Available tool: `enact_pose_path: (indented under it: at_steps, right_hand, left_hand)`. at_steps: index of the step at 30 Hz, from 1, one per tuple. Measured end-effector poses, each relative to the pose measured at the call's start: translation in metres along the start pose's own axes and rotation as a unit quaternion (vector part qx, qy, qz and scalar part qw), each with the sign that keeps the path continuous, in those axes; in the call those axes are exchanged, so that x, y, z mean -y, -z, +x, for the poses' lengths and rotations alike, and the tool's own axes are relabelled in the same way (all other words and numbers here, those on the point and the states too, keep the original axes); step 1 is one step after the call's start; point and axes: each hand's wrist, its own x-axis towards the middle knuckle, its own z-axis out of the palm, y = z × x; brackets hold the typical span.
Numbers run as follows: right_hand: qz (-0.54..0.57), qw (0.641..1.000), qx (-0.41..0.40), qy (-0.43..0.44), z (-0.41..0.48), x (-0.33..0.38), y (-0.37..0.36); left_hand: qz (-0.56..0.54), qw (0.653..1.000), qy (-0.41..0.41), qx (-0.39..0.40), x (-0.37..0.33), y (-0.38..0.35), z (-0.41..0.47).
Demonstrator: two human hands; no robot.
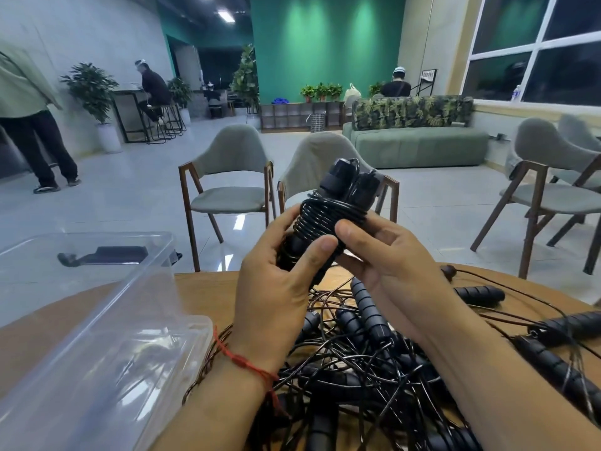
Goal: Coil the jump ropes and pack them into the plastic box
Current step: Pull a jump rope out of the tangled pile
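Firstly, near left: one clear plastic box, open-topped, sitting on the wooden table with its near corner running out of view.

Item, just right of the box: left hand, raised above the table, a red string bracelet round the wrist. Fingers curl round the lower end of the bundle, and the thumb lies along its near side.

Item, centre: one coiled jump rope, black, held up in the air between both hands, well above the table and outside the box. The cord is wound in tight turns round the two handles, whose caps stick out at the top, tilted away to the right.

Item, right of the bundle: right hand. The thumb presses on the wound cord and the fingers close in behind it (their tips are hidden by the bundle).

Item, below and between the forearms: pile of jump ropes, black ribbed handles and thin cords tangled together on the table, touching the box's right wall.

Item, near right: loose handles lying apart from the pile, cords trailing across the tabletop.

Far side: two grey chairs at the table, a green sofa beyond.
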Motion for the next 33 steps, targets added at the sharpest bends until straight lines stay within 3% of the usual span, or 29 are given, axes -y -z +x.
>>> enact_pose_path:
  at_steps: [3,7,18,27,33]
  right_hand:
    - [-0.007,0.999,-0.033,-0.012,0.0,-0.004,-0.006]
    - [-0.027,0.998,-0.043,-0.027,0.003,0.002,0.004]
    - [-0.083,0.995,0.052,-0.009,0.004,0.005,0.003]
    - [-0.132,0.98,0.147,0.02,0.01,0.058,-0.043]
    - [-0.122,0.97,0.209,0.033,0.004,0.096,-0.09]
  left_hand:
    - [0.078,0.996,-0.037,-0.026,-0.001,0.001,-0.002]
    - [0.1,0.995,-0.008,0.017,-0.006,0.006,0.005]
    - [0.013,0.991,0.134,0.003,-0.032,0.025,0.017]
    - [0.046,0.995,0.071,-0.043,-0.095,0.054,-0.003]
    - [0.115,0.993,0.031,-0.006,-0.153,0.101,-0.021]
